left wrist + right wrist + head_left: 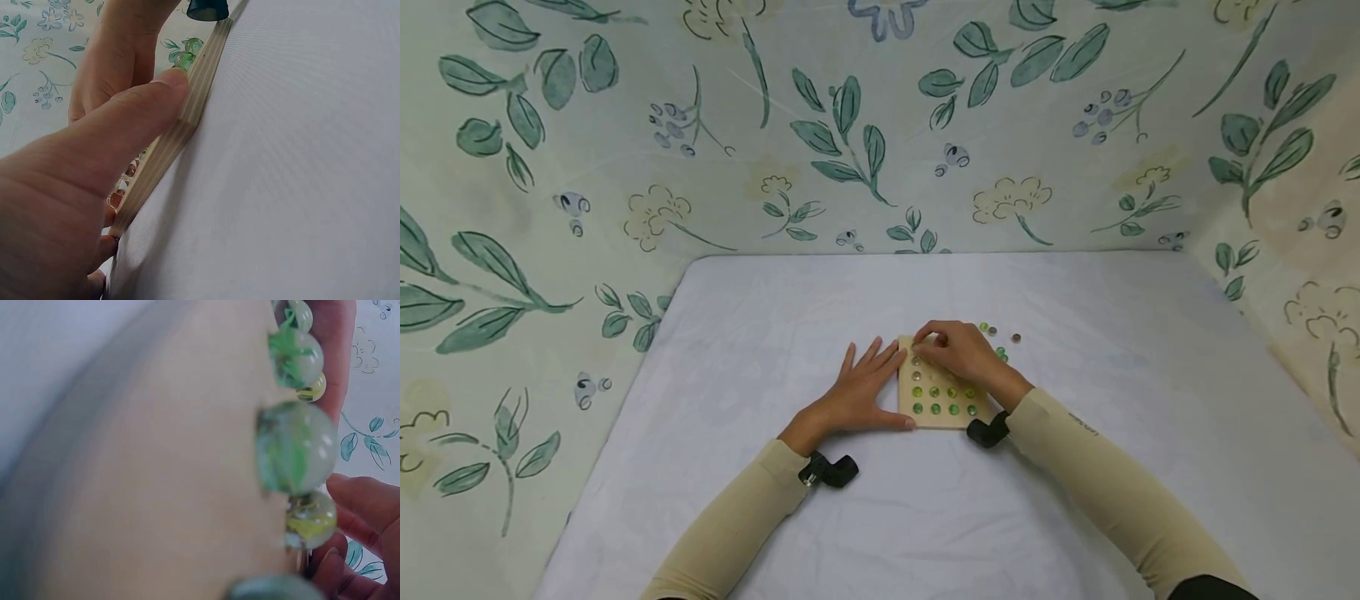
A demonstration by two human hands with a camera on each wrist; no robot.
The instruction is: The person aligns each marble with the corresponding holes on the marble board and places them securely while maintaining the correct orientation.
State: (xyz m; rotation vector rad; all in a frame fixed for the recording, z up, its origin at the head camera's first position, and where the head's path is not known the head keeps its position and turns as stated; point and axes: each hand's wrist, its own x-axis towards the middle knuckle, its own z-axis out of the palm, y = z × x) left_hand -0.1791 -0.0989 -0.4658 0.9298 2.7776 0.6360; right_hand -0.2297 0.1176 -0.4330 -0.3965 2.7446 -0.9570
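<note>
A square wooden board (pixel 907 383) with rows of glass marbles lies on the white-covered table. Green marbles (pixel 936 409) fill its near row, yellow-green ones (pixel 935 392) the row behind, and brownish clear ones (pixel 916 376) stand along the left column. My left hand (pixel 859 396) rests with spread fingers against the board's left edge, its thumb at the near left corner; the left wrist view shows that thumb along the wooden edge (pixel 206 81). My right hand (pixel 958 350) reaches over the board and pinches a marble at the far left corner, mostly hidden by the fingertips.
Several loose marbles lie on the cloth beyond and right of the board, among them a brownish one (pixel 1016 337) and a yellow-green one (pixel 983 327). White cloth (pixel 737 317) spreads around. Leaf-patterned fabric (pixel 850 167) rises behind the table.
</note>
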